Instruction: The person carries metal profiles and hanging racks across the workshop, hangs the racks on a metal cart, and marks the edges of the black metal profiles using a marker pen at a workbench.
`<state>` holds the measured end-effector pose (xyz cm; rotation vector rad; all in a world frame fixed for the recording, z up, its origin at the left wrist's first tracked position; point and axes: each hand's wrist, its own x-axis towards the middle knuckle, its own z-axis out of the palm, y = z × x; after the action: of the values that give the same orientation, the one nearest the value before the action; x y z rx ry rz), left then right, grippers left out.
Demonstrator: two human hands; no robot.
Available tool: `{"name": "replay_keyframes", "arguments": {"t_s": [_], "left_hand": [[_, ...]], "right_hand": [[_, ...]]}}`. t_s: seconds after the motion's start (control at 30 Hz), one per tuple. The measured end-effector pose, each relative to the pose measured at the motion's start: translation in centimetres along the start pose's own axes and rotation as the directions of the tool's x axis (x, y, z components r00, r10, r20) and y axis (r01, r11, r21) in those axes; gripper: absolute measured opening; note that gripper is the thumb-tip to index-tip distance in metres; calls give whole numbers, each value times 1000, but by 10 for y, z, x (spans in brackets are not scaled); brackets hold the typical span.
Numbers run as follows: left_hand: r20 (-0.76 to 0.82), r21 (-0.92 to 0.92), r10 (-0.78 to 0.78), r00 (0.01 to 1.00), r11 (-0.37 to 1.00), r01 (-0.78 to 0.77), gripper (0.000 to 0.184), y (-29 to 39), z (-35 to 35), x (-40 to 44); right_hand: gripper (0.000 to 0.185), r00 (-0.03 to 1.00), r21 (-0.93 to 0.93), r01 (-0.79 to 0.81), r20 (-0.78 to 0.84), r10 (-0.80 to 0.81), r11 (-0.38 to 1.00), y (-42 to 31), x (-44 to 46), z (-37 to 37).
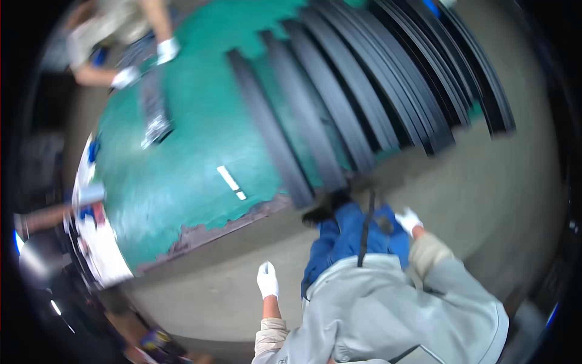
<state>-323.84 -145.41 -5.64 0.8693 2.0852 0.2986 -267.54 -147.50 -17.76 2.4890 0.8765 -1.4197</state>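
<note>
My left hand (267,280), in a white glove, hangs over the floor below the table's near edge. Its fingers look curled together with nothing in them. My right hand (410,222), also gloved in white, is beside my blue trousers (348,233), with fingers apart and holding nothing. Closest to my hands, long dark strips (309,109) lie side by side across the green table (188,127), their near ends reaching its edge. More strips (418,67) are bunched closely further right. Neither hand touches them.
Across the table, a co-worker's white-gloved hands (127,77) are at a dark piece with a shiny end (156,115). A small white strip (228,178) lies on the tabletop. Another person's arm (48,217) reaches in at left, near white sheets (106,249). The table's near edge is ragged.
</note>
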Motion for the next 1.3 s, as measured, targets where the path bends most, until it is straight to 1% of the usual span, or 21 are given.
{"name": "replay_keyframes", "arguments": {"t_s": [0.07, 0.1, 0.2, 0.27, 0.33, 0.37, 0.47, 0.5, 0.57, 0.6, 0.63, 0.67, 0.73, 0.83, 0.9, 0.97, 1.0, 1.13, 1.2, 1.23, 1.3], "left_hand": [[77, 97, 28, 997, 995, -36, 37, 53, -13, 11], [23, 125, 127, 992, 984, -128, 37, 80, -17, 19], [-105, 224, 320, 942, 930, -291, 38, 135, -23, 55], [-187, 377, 397, 899, 874, -307, 44, 151, -34, 99], [-287, 317, 352, 891, 912, -259, 50, 158, -41, 145], [-268, 335, 366, 891, 903, -271, 50, 160, -33, 157], [-291, -14, -27, 956, 1000, 24, 55, 193, -15, 180], [-287, 3, -6, 958, 1000, 7, 55, 166, -24, 206], [-200, -303, 48, 979, 947, -108, 51, 104, -60, 264], [-206, 111, 187, 961, 980, -167, 48, 119, -60, 252], [-171, 504, 311, 935, 843, -188, 45, 132, -55, 234], [-188, 491, 349, 918, 843, -220, 45, 124, -50, 248], [-354, 184, 400, 845, 916, -356, 41, 109, -59, 263], [-255, 338, 385, 887, 895, -291, 40, 162, -33, 213], [-210, 391, 375, 903, 879, -274, 40, 180, -16, 218], [-202, 625, 526, 826, 718, -305, 41, 176, -28, 230], [-183, 724, 594, 784, 621, -301, 42, 168, -33, 237], [-247, 455, 605, 757, 762, -461, 46, 110, -60, 293], [-274, 545, 608, 745, 736, -400, 48, 130, -48, 270], [-273, 631, 620, 736, 693, -349, 49, 137, -46, 259], [-323, 661, 594, 737, 699, -274, 51, 158, -29, 243]], "right_hand": [[89, 982, 68, -188, 23, 187, 980, 23, -4, 19], [91, 949, 119, -314, 49, 310, 942, 32, -7, 24], [96, 897, 239, -442, 120, 425, 865, 77, 5, 69], [100, 832, 179, -554, 82, 549, 813, 73, -3, 69], [103, 784, 159, -619, 76, 615, 769, 82, 5, 75], [108, 790, 183, -611, 75, 608, 771, 94, 12, 79], [118, 793, 251, -604, 96, 602, 756, 123, 31, 106], [121, 786, 206, -611, 47, 616, 764, 132, 46, 108], [121, 762, 221, -630, -11, 648, 745, 146, 70, 121], [119, 745, 285, -635, -20, 667, 718, 152, 83, 127], [114, 786, 301, -595, 23, 618, 745, 148, 83, 126], [110, 818, 323, -556, 52, 572, 766, 145, 84, 125], [103, 833, 232, -541, 18, 553, 808, 138, 77, 151], [98, 895, 222, -441, 36, 445, 870, 133, 56, 242], [93, 869, 190, -490, 24, 495, 851, 35, 11, 226], [94, 818, 81, -548, 260, 513, 833, -7, 9, 276], [90, 843, 43, -493, 272, 464, 869, -31, 5, 296], [61, 943, 93, -298, 186, 277, 950, -70, -13, 419], [54, 975, 588, -220, 119, 186, 778, -50, -9, 492], [54, 982, 566, -177, 152, 109, 805, -57, -14, 490], [61, 779, 750, -603, 481, 403, 270, -54, -8, 462]]}}
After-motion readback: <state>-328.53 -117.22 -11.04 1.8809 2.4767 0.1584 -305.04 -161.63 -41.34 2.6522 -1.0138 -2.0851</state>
